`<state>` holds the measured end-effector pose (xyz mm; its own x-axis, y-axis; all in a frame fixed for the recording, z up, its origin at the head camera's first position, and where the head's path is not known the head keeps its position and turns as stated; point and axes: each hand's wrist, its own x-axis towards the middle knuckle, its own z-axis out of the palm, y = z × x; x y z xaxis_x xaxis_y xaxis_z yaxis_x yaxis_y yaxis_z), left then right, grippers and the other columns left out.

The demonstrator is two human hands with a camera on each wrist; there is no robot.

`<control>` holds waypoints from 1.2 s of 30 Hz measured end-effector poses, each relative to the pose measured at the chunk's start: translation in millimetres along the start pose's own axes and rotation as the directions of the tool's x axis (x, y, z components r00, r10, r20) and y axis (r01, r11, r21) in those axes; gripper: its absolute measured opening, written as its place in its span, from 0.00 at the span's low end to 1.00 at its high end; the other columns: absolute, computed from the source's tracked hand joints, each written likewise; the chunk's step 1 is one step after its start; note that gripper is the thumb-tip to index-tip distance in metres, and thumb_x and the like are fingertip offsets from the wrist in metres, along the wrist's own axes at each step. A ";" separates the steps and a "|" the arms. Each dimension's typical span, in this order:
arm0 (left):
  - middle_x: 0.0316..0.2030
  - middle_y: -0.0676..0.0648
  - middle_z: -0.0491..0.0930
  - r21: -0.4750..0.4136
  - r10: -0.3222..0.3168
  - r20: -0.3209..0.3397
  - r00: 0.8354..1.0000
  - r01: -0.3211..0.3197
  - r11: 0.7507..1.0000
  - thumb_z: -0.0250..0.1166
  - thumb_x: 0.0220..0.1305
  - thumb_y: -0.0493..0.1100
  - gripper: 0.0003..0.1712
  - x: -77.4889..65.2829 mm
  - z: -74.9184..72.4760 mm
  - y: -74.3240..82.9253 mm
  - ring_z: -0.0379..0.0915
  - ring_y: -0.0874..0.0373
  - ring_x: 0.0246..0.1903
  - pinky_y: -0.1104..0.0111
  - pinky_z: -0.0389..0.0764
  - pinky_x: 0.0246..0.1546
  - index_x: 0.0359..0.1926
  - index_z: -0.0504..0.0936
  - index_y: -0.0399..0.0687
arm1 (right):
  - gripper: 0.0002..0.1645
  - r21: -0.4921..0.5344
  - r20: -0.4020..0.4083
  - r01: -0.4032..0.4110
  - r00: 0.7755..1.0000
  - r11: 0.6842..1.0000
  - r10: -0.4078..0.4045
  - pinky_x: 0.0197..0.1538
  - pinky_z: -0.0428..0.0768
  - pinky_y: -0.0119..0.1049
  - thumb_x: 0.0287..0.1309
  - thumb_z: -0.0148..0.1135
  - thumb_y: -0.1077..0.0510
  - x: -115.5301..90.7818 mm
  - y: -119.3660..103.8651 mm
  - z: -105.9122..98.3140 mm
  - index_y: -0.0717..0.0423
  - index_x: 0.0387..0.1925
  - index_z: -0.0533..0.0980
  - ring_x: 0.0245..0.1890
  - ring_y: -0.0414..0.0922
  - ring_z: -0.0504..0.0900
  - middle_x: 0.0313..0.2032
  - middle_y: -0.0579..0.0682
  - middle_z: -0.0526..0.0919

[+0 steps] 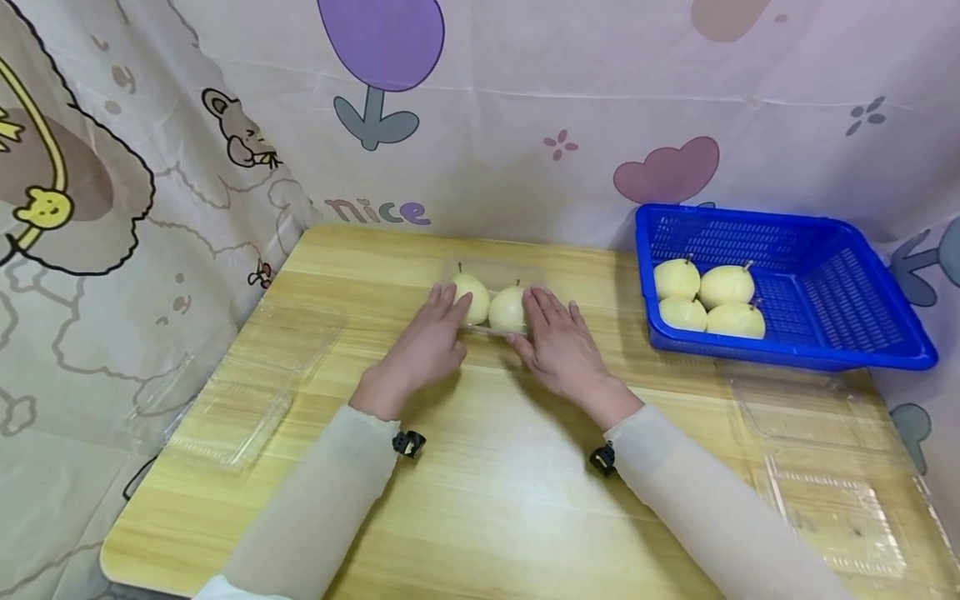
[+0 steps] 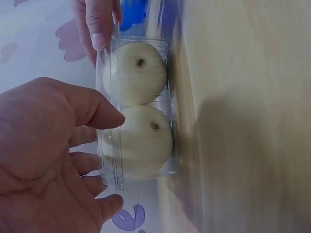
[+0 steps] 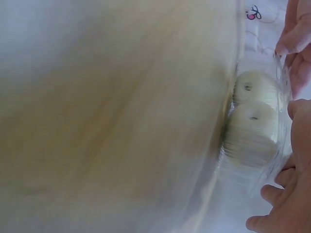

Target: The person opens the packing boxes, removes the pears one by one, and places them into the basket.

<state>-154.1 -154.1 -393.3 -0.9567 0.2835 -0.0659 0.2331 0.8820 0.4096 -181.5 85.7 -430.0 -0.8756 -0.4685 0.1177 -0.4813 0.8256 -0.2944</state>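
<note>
Two pale yellow pears (image 1: pixel 507 311) sit side by side in a clear plastic clamshell box (image 2: pixel 171 166) near the table's back edge. My left hand (image 1: pixel 427 337) lies at the box's left end, its fingers extended over the side of the left pear (image 1: pixel 474 302). In the left wrist view, its thumb and fingertips are right at the box's rim. At the opposite end, my right hand (image 1: pixel 562 342) reaches over the box edge with fingers mostly straight, beside the right pear. Both palms face inward. The hands partly hide the box's ends.
A blue plastic basket (image 1: pixel 795 354) with several pears (image 1: pixel 726 286) stands at the back right. An unfolded clear clamshell box (image 1: pixel 232 417) lies on the left of the wooden table (image 1: pixel 480 500), another clear box (image 1: pixel 840 508) at the right edge. A patterned curtain (image 1: pixel 510 100) hangs behind.
</note>
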 end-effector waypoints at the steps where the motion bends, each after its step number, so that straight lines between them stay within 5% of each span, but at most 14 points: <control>1: 0.85 0.37 0.38 0.000 0.005 0.003 1.000 -0.005 1.000 0.61 0.71 0.38 0.47 -2.6 0.9 2.6 0.28 0.40 0.84 0.45 0.44 0.84 0.85 0.50 0.47 | 0.48 0.002 -0.004 0.002 1.000 1.000 -0.002 0.83 0.48 0.64 0.80 0.45 0.34 -3.0 1.6 -0.9 0.60 0.84 0.49 0.84 0.58 0.51 0.83 0.61 0.51; 16: 0.85 0.39 0.43 -0.053 0.098 0.005 0.995 -0.097 0.994 0.60 0.75 0.40 0.42 -37.5 13.9 20.5 0.32 0.43 0.85 0.48 0.47 0.83 0.84 0.53 0.43 | 0.47 0.039 -0.047 0.022 0.999 0.999 -0.020 0.82 0.50 0.67 0.80 0.51 0.37 -49.4 11.8 -10.4 0.61 0.83 0.52 0.83 0.59 0.54 0.83 0.61 0.53; 24: 0.85 0.42 0.47 -0.106 0.083 -0.032 0.996 -0.086 0.991 0.61 0.76 0.39 0.40 -53.9 17.0 12.1 0.41 0.43 0.84 0.47 0.53 0.82 0.83 0.56 0.43 | 0.56 0.003 -0.012 0.054 0.998 0.999 -0.054 0.82 0.52 0.66 0.71 0.65 0.38 -65.0 11.8 -15.2 0.60 0.84 0.49 0.83 0.60 0.53 0.83 0.62 0.51; 36: 0.84 0.44 0.52 -0.195 0.086 -0.085 0.993 -0.101 0.976 0.61 0.76 0.36 0.36 -66.0 26.9 18.0 0.46 0.48 0.83 0.50 0.55 0.82 0.81 0.62 0.43 | 0.55 -0.012 -0.026 0.059 0.998 0.998 -0.059 0.81 0.55 0.66 0.70 0.67 0.41 -78.9 14.2 -17.3 0.62 0.83 0.52 0.82 0.61 0.55 0.83 0.63 0.53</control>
<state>-82.1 -146.7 -406.1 -0.9445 0.3251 0.0474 0.2904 0.7585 0.5834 -119.9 139.8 -427.1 -0.8465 -0.5081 0.1590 -0.5322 0.8006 -0.2753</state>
